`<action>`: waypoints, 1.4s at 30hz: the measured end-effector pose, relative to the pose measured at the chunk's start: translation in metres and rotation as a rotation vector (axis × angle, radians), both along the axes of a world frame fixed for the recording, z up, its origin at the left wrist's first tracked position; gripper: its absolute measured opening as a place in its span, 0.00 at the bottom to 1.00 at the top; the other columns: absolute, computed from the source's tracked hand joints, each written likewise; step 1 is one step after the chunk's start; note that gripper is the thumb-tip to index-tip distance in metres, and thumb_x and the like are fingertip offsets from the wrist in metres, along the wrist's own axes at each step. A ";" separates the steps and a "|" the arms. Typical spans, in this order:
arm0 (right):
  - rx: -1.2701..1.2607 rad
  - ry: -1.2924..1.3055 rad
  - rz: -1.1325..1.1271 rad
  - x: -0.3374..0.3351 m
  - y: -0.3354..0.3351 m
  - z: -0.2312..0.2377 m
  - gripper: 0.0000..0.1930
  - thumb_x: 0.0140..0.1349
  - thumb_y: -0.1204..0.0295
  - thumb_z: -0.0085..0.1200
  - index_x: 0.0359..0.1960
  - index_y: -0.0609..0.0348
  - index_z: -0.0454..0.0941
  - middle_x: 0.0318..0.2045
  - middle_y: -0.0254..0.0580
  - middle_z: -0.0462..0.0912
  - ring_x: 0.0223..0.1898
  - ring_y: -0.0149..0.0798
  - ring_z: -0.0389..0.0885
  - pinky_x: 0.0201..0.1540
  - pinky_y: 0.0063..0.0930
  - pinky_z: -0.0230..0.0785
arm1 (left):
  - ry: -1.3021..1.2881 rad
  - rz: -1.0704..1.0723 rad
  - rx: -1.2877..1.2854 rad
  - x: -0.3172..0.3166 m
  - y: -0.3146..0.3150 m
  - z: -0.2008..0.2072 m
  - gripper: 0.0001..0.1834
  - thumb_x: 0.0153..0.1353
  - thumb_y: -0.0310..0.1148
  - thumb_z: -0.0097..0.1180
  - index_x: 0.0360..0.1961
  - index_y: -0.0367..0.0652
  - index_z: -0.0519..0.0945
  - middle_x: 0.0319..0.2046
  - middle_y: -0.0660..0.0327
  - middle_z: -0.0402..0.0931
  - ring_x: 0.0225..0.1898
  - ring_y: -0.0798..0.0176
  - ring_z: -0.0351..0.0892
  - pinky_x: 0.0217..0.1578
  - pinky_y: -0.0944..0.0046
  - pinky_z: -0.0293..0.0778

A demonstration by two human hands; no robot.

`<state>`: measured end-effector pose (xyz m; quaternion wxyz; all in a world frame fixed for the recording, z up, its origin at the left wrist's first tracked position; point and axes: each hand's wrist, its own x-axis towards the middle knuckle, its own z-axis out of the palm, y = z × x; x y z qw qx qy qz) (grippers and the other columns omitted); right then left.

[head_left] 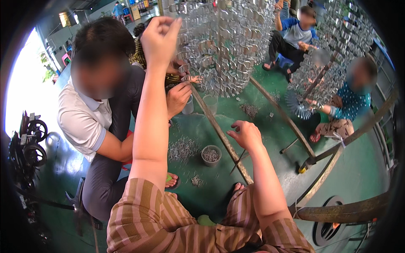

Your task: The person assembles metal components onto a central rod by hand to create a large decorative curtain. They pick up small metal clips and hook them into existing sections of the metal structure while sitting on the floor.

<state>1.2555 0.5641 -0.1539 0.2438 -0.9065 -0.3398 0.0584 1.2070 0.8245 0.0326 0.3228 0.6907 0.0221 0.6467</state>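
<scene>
i hold my left hand (158, 41) at eleven o'clock, fairly narrow; i cannot tell if it grips anything. my right hand (248, 135), at three, curls loosely around a gap. hanging metal clips (238, 50) crowd twelve-to-one, so a light, snag-free touch seems best.

You have two hanging clusters of metal clips: one nearer cluster (240, 50) right of your left hand (159, 42), one farther cluster (341, 42) beyond and right of your right hand (246, 135). Left of that right hand you have one filled bucket (211, 163), and beyond to the left, two translucent cups (188, 108). Around it you can count at least three loose metal piles (184, 149), two left, one beyond.
</scene>
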 end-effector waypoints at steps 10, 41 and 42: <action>-0.273 0.105 0.278 -0.042 0.000 0.019 0.20 0.46 0.55 0.62 0.34 0.57 0.80 0.35 0.48 0.81 0.41 0.47 0.79 0.44 0.36 0.70 | 0.236 -0.267 -0.118 -0.011 -0.058 -0.082 0.05 0.55 0.25 0.58 0.31 0.36 0.75 0.19 0.70 0.72 0.19 0.82 0.65 0.17 0.80 0.57; -0.136 0.068 0.398 -0.045 -0.022 0.027 0.17 0.44 0.59 0.63 0.28 0.61 0.80 0.29 0.51 0.81 0.36 0.49 0.80 0.41 0.38 0.72 | 0.884 -0.271 0.033 0.011 -0.112 -0.181 0.07 0.49 0.31 0.59 0.29 0.40 0.81 0.14 0.62 0.73 0.16 0.74 0.68 0.20 0.69 0.65; -0.112 0.043 0.390 -0.045 -0.020 0.027 0.17 0.43 0.58 0.62 0.26 0.60 0.80 0.26 0.53 0.80 0.34 0.52 0.80 0.39 0.41 0.72 | 0.848 -0.297 0.047 0.011 -0.109 -0.179 0.07 0.49 0.31 0.59 0.29 0.40 0.81 0.14 0.61 0.73 0.17 0.73 0.69 0.20 0.69 0.66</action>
